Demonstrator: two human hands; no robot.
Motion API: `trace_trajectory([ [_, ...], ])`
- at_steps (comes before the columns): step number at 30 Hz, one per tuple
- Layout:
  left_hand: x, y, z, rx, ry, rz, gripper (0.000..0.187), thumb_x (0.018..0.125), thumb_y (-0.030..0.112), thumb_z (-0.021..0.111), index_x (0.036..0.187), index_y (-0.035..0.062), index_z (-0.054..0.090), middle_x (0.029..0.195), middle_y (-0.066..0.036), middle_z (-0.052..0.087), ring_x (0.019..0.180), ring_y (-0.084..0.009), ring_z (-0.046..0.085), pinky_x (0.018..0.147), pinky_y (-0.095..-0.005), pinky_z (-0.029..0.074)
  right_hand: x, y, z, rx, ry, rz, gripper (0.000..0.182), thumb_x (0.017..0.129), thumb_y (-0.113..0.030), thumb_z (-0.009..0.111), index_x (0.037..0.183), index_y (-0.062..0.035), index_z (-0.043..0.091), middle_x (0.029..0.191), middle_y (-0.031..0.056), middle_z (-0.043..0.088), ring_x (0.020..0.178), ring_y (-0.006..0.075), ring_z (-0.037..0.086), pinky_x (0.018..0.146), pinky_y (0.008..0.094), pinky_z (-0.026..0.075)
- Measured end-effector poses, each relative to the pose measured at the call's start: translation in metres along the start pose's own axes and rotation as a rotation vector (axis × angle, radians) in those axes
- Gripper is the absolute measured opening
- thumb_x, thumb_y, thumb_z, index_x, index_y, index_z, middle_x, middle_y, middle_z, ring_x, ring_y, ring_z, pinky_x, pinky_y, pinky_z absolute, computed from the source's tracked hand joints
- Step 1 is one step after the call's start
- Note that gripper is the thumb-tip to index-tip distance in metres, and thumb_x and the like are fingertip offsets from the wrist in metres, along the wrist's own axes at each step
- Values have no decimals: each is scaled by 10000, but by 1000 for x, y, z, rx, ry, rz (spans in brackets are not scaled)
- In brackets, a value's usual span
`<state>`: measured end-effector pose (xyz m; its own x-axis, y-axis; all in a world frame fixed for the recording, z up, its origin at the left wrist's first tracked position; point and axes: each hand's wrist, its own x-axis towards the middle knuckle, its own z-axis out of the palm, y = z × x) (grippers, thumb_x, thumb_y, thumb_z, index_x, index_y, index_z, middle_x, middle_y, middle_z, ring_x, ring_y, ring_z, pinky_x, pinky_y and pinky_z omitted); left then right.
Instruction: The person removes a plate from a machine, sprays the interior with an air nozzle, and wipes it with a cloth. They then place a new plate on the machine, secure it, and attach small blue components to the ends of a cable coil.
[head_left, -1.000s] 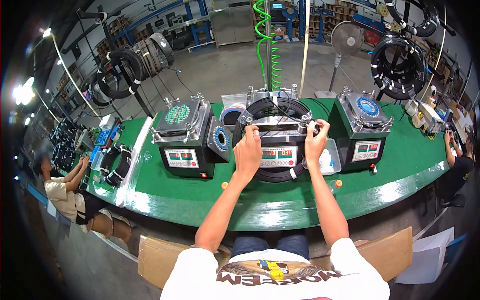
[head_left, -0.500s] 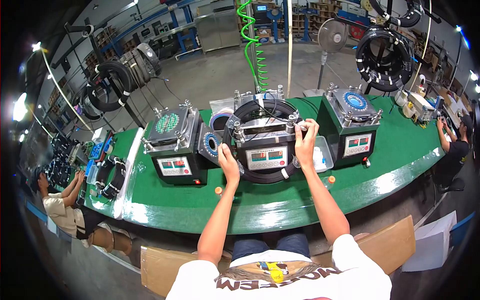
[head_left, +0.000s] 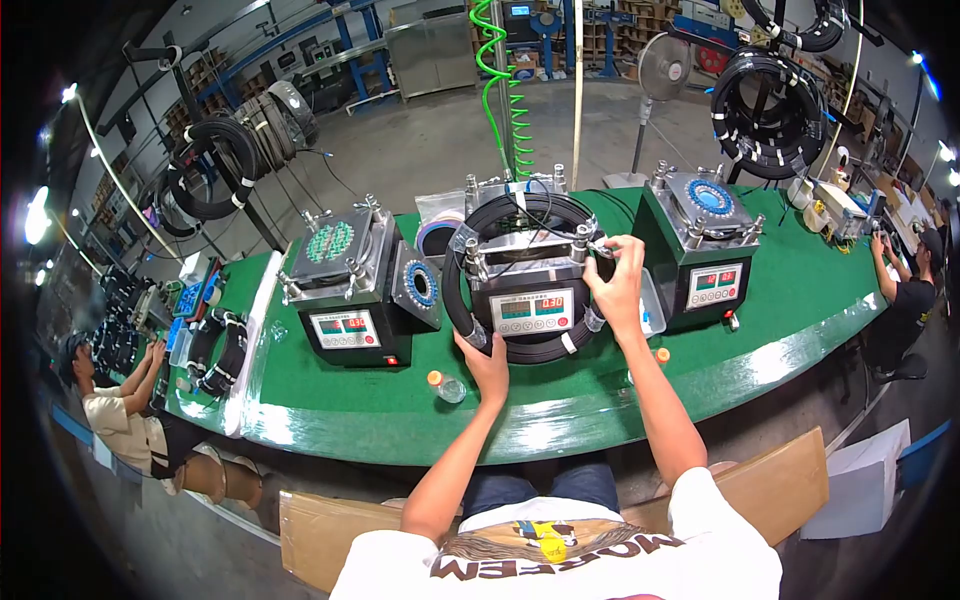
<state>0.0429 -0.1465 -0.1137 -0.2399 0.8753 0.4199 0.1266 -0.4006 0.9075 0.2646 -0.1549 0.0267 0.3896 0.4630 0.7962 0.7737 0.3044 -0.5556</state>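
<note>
A coil of black cable (head_left: 541, 353) hangs around the front of the middle polishing machine (head_left: 524, 283), bound with white tape and clear wrap. My left hand (head_left: 487, 366) grips the coil's lower left, thumb in front and some fingers hidden. At the coil's upper right, my right hand (head_left: 622, 285) is closed, thumb and fingers pinched beside a metal corner post (head_left: 581, 240). A small shiny piece shows at its fingertips, too small to name. Thin black cable loops over the machine's top. Red digits light up its display panel (head_left: 532, 312).
Similar machines stand left (head_left: 345, 290) and right (head_left: 705, 245). A round blue-ringed fixture (head_left: 421, 285) leans against the left one. A small orange-capped bottle (head_left: 447, 387) stands near the front edge of the green table (head_left: 400, 420). Other people work at both far ends.
My left hand has moved down and right, onto the coil's lower left. My right hand has turned slightly at the upper right. The middle display's right reading now shows more digits.
</note>
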Motion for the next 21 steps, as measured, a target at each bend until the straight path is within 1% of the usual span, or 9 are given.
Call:
trace_trajectory([
  [3, -1, -7, -1, 38, -1, 14, 809, 931, 145, 677, 1552, -71, 205, 1469, -298, 440, 1351, -394, 469, 1140, -424, 339, 1, 0, 1, -213, -203, -42, 258, 824, -102, 765, 984, -63, 566, 947, 75, 559, 940, 284, 530, 869, 427, 394],
  [4, -1, -7, -1, 53, 2, 23, 811, 929, 146, 678, 1550, -74, 204, 1471, -302, 435, 1354, -401, 465, 1142, -426, 336, 2, 3, 6, -235, -160, -87, 230, 819, -128, 780, 907, -84, 573, 867, 39, 586, 896, 256, 537, 828, 412, 360],
  [8, 0, 0, -1, 20, 0, 30, 821, 923, 135, 678, 1552, -80, 196, 1474, -313, 428, 1359, -403, 460, 1146, -422, 331, -5, -1, 15, -151, -171, -172, 173, 804, -57, 748, 876, -86, 593, 804, 39, 631, 799, 243, 585, 820, 403, 360],
  [9, -1, 0, -1, 40, 0, 36, 825, 921, 134, 679, 1553, -80, 193, 1471, -314, 431, 1357, -402, 464, 1146, -421, 332, -7, -6, 19, -141, -211, -106, 177, 787, -26, 733, 880, -76, 591, 835, 48, 650, 778, 250, 602, 819, 401, 364],
  [14, -1, -3, -2, 71, 16, 34, 819, 918, 137, 686, 1547, -81, 208, 1441, -301, 469, 1325, -394, 495, 1138, -417, 345, 4, -11, 13, -68, -215, -132, 317, 850, -293, 743, 1037, -60, 637, 817, 130, 659, 772, 304, 607, 794, 427, 427],
  [15, -1, -1, -2, 47, 15, 19, 815, 918, 138, 685, 1546, -81, 213, 1442, -297, 469, 1325, -389, 495, 1138, -414, 344, 14, -12, 11, -73, -189, -178, 258, 892, -284, 716, 987, -59, 635, 761, 133, 660, 701, 320, 621, 692, 442, 475],
  [18, -1, 5, 0, -3, 21, -1, 803, 920, 138, 683, 1542, -80, 224, 1445, -287, 469, 1325, -373, 492, 1139, -406, 341, 62, -29, 16, 58, -209, -122, 213, 961, -248, 666, 901, -49, 621, 654, 153, 648, 572, 354, 653, 543, 440, 480],
  [19, -2, 4, 0, -5, 30, 10, 800, 921, 139, 681, 1542, -80, 226, 1447, -283, 467, 1325, -367, 490, 1140, -404, 340, 84, -42, 16, -3, -295, -36, 195, 957, -240, 665, 930, -52, 621, 673, 162, 655, 612, 367, 665, 579, 439, 504],
  [21, -1, 4, 1, -25, 36, 19, 795, 924, 141, 678, 1540, -81, 227, 1450, -276, 463, 1326, -358, 486, 1141, -402, 337, 123, -37, 39, -47, -381, -137, 193, 926, -230, 673, 984, -57, 610, 834, 186, 696, 799, 396, 684, 688, 483, 521],
])
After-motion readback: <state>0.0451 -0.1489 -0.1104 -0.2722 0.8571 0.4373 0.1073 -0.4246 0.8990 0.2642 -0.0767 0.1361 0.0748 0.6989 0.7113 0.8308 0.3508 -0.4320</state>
